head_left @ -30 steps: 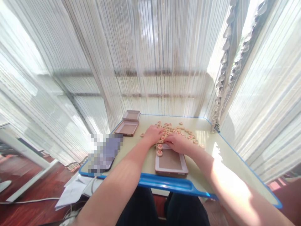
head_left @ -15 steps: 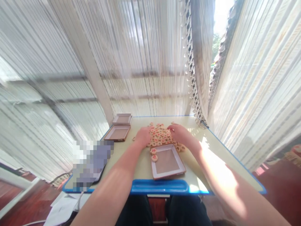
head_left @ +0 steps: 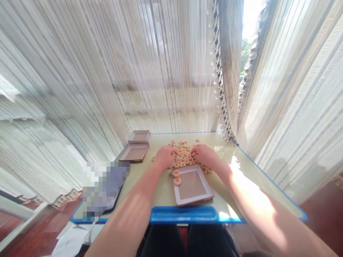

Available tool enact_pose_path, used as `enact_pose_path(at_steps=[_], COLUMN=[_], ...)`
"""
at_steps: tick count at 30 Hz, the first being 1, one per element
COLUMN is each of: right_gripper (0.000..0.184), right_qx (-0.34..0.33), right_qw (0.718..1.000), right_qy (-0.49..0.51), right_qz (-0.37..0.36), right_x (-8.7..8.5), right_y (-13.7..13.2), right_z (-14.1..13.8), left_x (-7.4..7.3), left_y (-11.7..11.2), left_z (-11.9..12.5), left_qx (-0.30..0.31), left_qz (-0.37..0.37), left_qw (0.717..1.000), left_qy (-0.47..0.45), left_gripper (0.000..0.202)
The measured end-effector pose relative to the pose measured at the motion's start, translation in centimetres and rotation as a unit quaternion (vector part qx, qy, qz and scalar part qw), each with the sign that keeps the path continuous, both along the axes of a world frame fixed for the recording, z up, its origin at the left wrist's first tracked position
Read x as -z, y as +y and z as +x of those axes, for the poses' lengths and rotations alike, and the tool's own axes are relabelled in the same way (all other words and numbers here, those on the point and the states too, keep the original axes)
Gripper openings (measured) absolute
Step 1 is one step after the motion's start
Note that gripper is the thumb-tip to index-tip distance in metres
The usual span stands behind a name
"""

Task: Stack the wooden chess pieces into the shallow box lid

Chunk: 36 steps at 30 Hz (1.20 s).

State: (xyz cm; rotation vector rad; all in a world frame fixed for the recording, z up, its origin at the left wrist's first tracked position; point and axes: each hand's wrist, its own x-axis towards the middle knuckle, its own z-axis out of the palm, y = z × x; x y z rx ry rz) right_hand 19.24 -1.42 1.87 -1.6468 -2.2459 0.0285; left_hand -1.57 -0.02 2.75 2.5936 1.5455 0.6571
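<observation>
Left hand (head_left: 166, 156) and right hand (head_left: 205, 154) curl over round, wood-coloured pieces (head_left: 182, 159) (characters blurred), covering some; whether either grips one, I cannot tell. The pieces cluster beyond a shallow box (head_left: 193, 185), two inside; pixelation masks a flat slab (head_left: 111, 189).

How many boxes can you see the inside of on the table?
3. The near box sits this side of the round pieces; the middle box is farther off, left; the far box is just behind that. Another may be hidden beneath.
</observation>
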Motion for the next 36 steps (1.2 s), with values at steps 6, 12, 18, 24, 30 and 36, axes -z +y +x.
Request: enact_pose_path(at_steps=[6, 12, 18, 24, 30, 36], right_gripper=[0.039, 0.034, 0.040, 0.036, 0.047, 0.049], right_qx=[0.094, 0.108, -0.072, -0.055, -0.010, 0.068], right_qw=[0.995, 0.994, 0.997, 0.998, 0.997, 0.994], right_qy=[-0.002, 0.002, 0.000, -0.008, 0.042, 0.068], right_qz=[-0.029, -0.014, 0.042, 0.014, 0.069, 0.054], right_x=[-0.1, 0.3, 0.8, 0.5, 0.8, 1.5], right_y=[0.4, 1.0, 0.6, 0.3, 0.7, 1.9], right_z=[0.7, 0.6, -0.5, -0.6, -0.6, 0.4], left_x=[-0.3, 0.1, 0.2, 0.9, 1.5, 1.3], left_y=[-0.7, -0.4, -0.3, 0.7, 1.4, 1.4], left_z=[0.2, 0.0, 0.0, 0.1, 0.5, 0.2], left_qx=[0.003, -0.011, 0.005, 0.026, 0.043, 0.008], left_qz=[-0.028, -0.050, -0.020, 0.040, -0.026, -0.004], left_qw=[0.999, 0.998, 0.999, 0.998, 0.996, 1.000], left_qy=[0.019, 0.022, 0.036, 0.038, 0.068, -0.010], left_gripper=[0.024, 0.028, 0.027, 0.037, 0.043, 0.046])
